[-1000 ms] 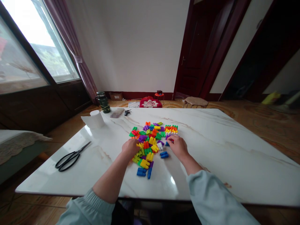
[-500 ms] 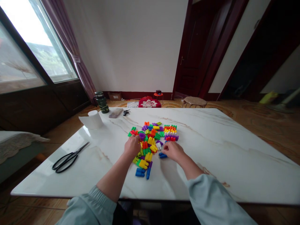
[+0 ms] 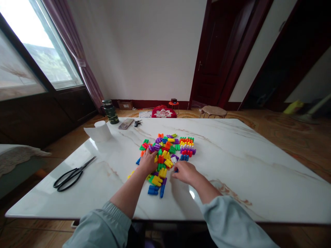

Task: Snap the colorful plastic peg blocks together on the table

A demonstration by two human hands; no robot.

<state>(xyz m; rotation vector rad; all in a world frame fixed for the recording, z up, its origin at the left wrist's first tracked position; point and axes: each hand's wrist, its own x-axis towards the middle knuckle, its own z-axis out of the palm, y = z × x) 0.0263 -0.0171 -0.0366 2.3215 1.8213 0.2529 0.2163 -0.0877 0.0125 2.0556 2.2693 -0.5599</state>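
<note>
Midway between the near and far edges of the glossy white desk (image 3: 232,155), loose heap of small coloured blocks (image 3: 160,159), knobbly pieces in yellow, green, purple, red, orange and blue, some overlapping. At the heap's left side, left grip (image 3: 148,162) bent low over the pile, just at a purple block (image 3: 155,147); cannot tell whether closed on it. Just off the heap's right side, right grip (image 3: 185,172) narrow, pinched about a blue block (image 3: 176,170), mostly hidden beneath. Slightly nearer the far edge, just beside the heap, neat rows of blocks (image 3: 187,151) grouped by colour. Toward the left edge, well apart, black-handled scissors (image 3: 81,168). Blocks probably light, stiff, hard plastic with smooth, rather slippery rounded sides; unlikely to break, but apt to skid on so polished a surface. Best taken across the long sides, thumb against forefinger, clear of overlapping neighbours.
</note>
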